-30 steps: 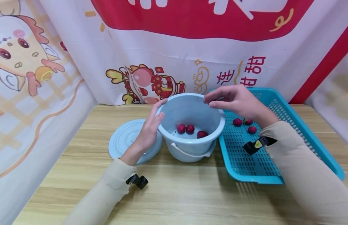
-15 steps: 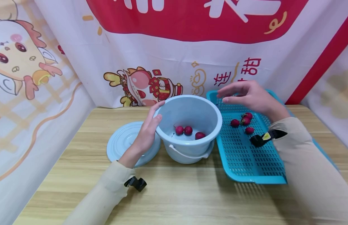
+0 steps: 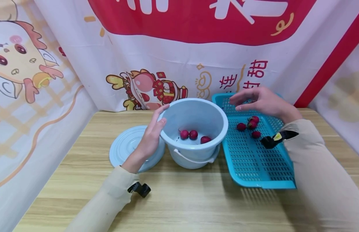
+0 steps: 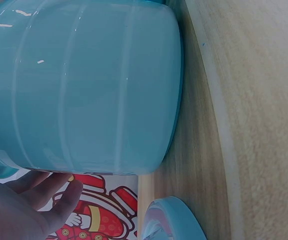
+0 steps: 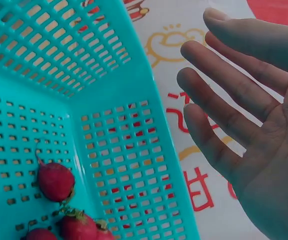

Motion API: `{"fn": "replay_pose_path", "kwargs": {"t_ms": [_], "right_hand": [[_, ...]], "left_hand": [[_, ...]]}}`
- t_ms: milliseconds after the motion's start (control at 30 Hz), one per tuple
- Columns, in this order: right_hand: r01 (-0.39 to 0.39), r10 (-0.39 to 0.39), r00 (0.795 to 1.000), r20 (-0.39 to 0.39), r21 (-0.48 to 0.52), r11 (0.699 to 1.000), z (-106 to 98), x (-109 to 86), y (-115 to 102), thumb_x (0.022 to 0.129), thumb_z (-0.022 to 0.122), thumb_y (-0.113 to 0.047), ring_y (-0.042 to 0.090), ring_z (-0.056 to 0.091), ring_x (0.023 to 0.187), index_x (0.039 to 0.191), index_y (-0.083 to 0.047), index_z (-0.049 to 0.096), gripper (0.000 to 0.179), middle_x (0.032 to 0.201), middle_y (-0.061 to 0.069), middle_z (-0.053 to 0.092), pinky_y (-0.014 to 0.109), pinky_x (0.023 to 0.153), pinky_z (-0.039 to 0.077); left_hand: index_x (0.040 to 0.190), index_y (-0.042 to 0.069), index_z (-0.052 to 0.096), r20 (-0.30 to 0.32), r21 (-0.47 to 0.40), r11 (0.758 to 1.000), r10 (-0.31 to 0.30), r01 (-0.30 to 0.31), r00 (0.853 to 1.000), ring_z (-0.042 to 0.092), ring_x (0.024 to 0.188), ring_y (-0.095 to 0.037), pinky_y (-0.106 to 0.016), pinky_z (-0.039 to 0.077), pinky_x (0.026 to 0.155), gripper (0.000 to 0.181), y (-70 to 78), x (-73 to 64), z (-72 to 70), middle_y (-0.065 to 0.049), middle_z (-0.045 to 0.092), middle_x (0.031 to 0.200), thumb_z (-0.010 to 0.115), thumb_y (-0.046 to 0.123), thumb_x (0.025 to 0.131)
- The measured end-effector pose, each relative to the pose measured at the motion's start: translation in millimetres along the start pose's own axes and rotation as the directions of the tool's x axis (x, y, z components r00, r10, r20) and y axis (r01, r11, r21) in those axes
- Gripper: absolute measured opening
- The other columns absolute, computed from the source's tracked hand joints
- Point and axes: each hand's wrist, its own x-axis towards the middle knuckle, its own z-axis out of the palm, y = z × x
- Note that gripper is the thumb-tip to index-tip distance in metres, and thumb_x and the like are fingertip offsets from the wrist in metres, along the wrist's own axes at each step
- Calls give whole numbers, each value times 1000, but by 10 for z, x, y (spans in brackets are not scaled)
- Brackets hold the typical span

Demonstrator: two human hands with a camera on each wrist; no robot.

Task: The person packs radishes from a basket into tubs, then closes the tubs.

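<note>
A light blue bucket point(image 3: 193, 154) with a white handle stands upright on the table, with three red radishes point(image 3: 193, 134) at its bottom. My left hand point(image 3: 148, 137) rests against its left side, thumb and index finger at the rim, other fingers along the outer wall in the left wrist view. Several more radishes point(image 3: 241, 126) lie in a turquoise slotted basket point(image 3: 263, 184) to the right. Over the basket's far part hovers my right hand point(image 3: 264, 102), holding nothing. Its fingers are spread and loosely bent beside the basket rim in the right wrist view.
A round light blue lid point(image 3: 124, 148) lies flat on the wooden table point(image 3: 179, 203), left of the bucket and partly behind the left forearm. A printed cloth point(image 3: 179, 61) hangs right behind the table. The basket stands close against the bucket's right side.
My right hand has moved right, from over the bucket's rim to over the basket, uncovering more radishes there. The left hand stays at the bucket. The head view has shifted slightly.
</note>
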Motion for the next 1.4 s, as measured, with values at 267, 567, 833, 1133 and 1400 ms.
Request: {"fn": "replay_pose_path", "kwargs": {"t_ms": [267,567,833,1133,1400], "right_hand": [[-43,43,999,31,-11,999,-59,29,237,91,84,-35,27,65,129,147,-20,62,62,144,6,68,52,101,62],[-117,116,989,93,8,993,-78,78,485,94,81,-25,25,70,123,148,-16,62,58,145,9,68,58,106,58],[-168,172,973,151,-38,985,-2,169,663,99,75,-20,30,67,126,146,-10,64,49,143,16,68,61,108,55],[-205,216,955,202,-73,976,67,190,768,99,75,-21,32,66,126,144,-7,64,49,139,19,70,59,106,56],[-233,257,943,212,-130,964,117,208,803,98,76,-21,33,65,121,140,-8,68,45,133,18,71,53,102,58]], "left_hand": [[166,32,27,-4,3,1000,1,-1,1000,31,160,-28,-65,34,126,53,-4,-1,4,4,25,174,31,35,114],[166,32,26,-9,7,1000,3,-3,1000,31,159,-27,-65,34,126,53,1,-1,8,4,25,174,32,35,114],[166,31,26,-10,14,1000,-2,2,1000,30,160,-27,-65,33,127,53,4,0,18,4,25,174,31,35,114],[166,31,26,-11,18,1000,-2,2,1000,31,159,-27,-65,34,126,53,9,-3,18,4,25,174,32,35,114],[166,30,26,-13,16,1000,-1,1,1000,31,159,-28,-65,35,126,53,10,-6,14,4,25,174,32,34,113]]}}
